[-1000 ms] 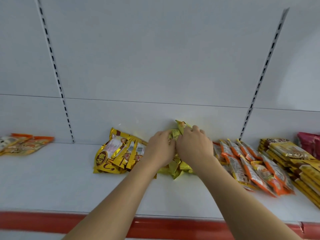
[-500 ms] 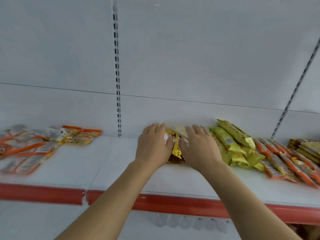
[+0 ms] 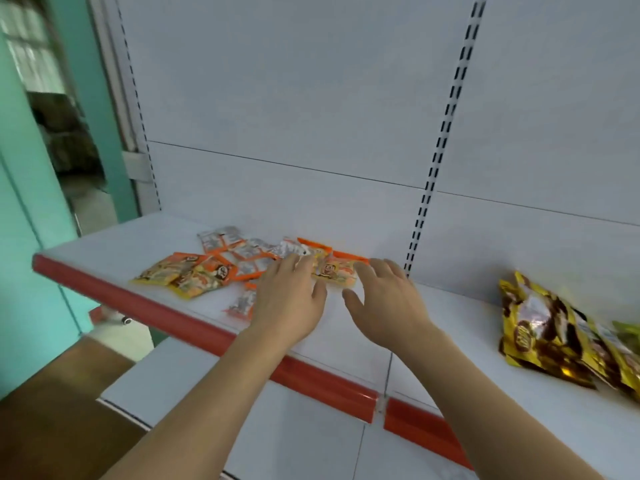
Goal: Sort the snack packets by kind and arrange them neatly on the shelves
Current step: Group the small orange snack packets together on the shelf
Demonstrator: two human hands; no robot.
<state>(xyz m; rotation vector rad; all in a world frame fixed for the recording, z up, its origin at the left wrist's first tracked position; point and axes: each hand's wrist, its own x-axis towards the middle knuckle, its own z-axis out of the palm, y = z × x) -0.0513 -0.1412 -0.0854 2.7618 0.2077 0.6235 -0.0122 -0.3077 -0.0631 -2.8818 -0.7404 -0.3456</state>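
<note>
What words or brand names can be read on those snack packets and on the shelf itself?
None can be read.
Orange packets: cartoon print and lettering, too blurred.
White-and-orange packets: print too small.
Gold packets: a round brown logo, letters blurred.
Green packet: cut off by the frame edge, no text readable.
Shelf's red edge strip: no label or price tag shows.

**White shelf, red front edge**

The shelf (image 3: 114,244) is a white board with a red strip along its front. On its left part lies a loose scatter of orange packets (image 3: 194,273), some overlapping, some showing silvery backs. Well apart, at the right, gold packets (image 3: 540,327) lean in a row, green packets (image 3: 628,336) just beside them.
</note>
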